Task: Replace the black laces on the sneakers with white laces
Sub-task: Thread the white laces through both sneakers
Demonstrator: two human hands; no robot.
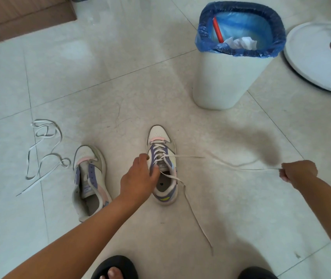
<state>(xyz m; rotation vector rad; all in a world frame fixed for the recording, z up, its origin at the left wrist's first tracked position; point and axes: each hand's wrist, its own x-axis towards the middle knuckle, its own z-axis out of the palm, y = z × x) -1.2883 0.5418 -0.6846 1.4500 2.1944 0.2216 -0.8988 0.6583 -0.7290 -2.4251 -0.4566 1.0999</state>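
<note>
the laced sneaker [161, 164] is sitting mid-floor with bare tile [231, 208] lying open to its right and near you, and a white bin [227, 77] is standing far right. your left hand [140, 178] is gripping the sneaker at its collar, fingers curling over the edge. your right hand [297, 174] is pinching one end of the white lace [241, 169], stretching it out well to the right; the other end is trailing toward you. the unlaced sneaker [89, 182] is lying just left, partly hidden by your forearm. a loose white lace [43, 154] is lying far left.
</note>
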